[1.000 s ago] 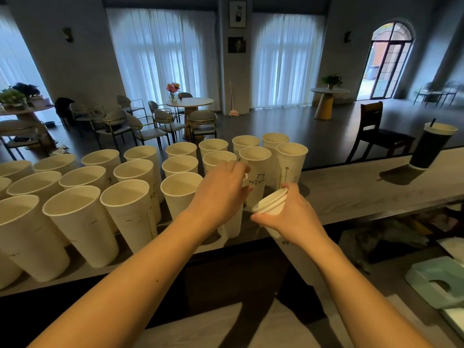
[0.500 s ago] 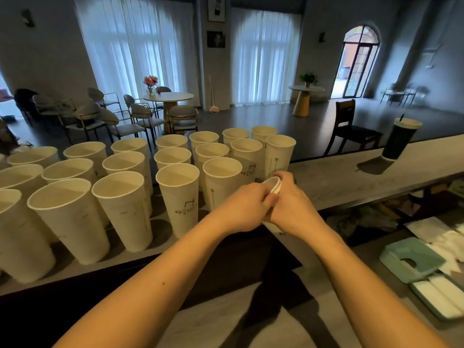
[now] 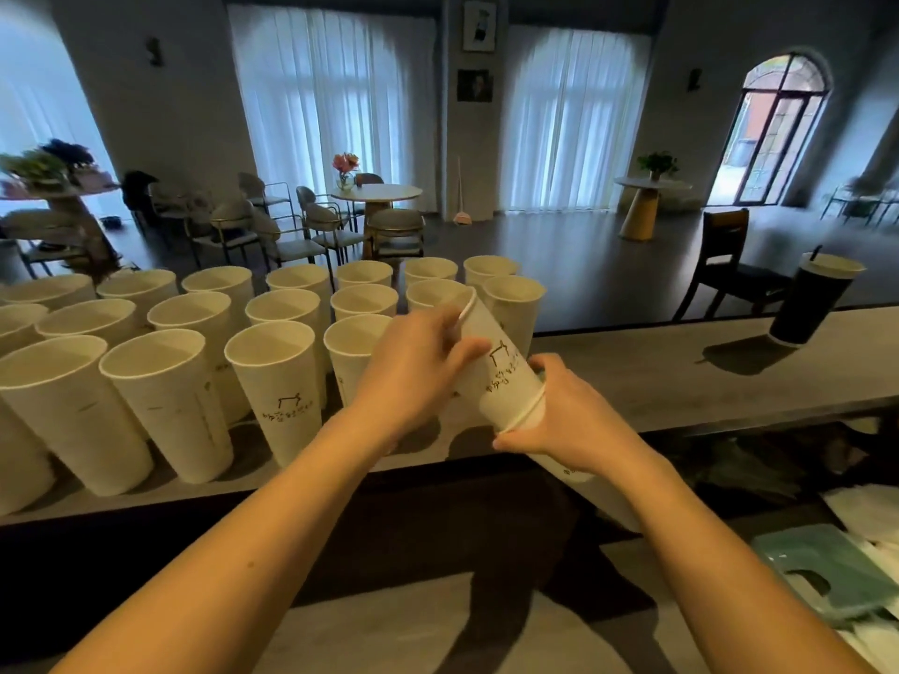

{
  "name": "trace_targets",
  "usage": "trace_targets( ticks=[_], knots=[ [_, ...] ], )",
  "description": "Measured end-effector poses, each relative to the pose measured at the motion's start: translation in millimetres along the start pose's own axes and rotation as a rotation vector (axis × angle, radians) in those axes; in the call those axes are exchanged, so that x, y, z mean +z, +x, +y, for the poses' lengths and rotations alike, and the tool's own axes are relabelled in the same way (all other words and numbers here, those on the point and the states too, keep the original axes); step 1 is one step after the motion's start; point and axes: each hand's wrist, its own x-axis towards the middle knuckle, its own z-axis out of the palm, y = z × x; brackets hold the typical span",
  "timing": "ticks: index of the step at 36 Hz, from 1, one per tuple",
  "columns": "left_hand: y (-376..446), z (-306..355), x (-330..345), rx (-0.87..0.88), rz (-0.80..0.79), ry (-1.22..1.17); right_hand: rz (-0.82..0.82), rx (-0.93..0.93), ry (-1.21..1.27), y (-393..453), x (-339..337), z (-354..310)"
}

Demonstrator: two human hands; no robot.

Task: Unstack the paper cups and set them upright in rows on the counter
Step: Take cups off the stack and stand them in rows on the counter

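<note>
- Upright paper cups (image 3: 272,381), white with dark printed marks, stand in rows on the counter (image 3: 681,372), left of the hands.
- Left hand (image 3: 413,372) curled tight around the top cup (image 3: 491,367), near its rim, cup tilted.
- Right hand (image 3: 564,415) clamped on the cup stack (image 3: 569,471) just below, over the counter's near edge.
- Dark lidded cup (image 3: 812,304) far right.

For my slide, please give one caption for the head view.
Left hand pulls a cup from the stack held by the right hand.
</note>
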Motion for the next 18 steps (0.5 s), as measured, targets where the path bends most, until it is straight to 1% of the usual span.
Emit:
trace_targets(
  ticks=[2,3,6,9,11,15,18],
  knots=[
    [6.1,6.0,-5.1,0.047,0.042,0.108,-0.020,0.074,-0.027,4.6,-8.2,14.1],
    [8.4,9.2,-5.9,0.057,0.034,0.152,-0.014,0.111,-0.018,7.2,-12.1,20.6],
    [16.3,12.7,2.8,0.076,-0.010,0.334,0.068,0.164,0.047,14.7,-23.6,32.9],
    [22.0,10.2,20.2,0.117,-0.074,0.618,0.159,0.129,0.141,21.5,-27.5,35.8],
    [25.2,3.4,31.8,0.164,-0.105,0.748,0.198,0.070,0.252,24.5,-26.4,34.2],
    [30.1,-11.7,41.6,0.193,-0.143,0.805,0.217,0.015,0.448,26.5,-21.9,30.9],
    [33.8,-19.4,44.6,0.211,-0.116,0.823,0.227,-0.001,0.522,31.6,-20.8,34.3]
  ],
)
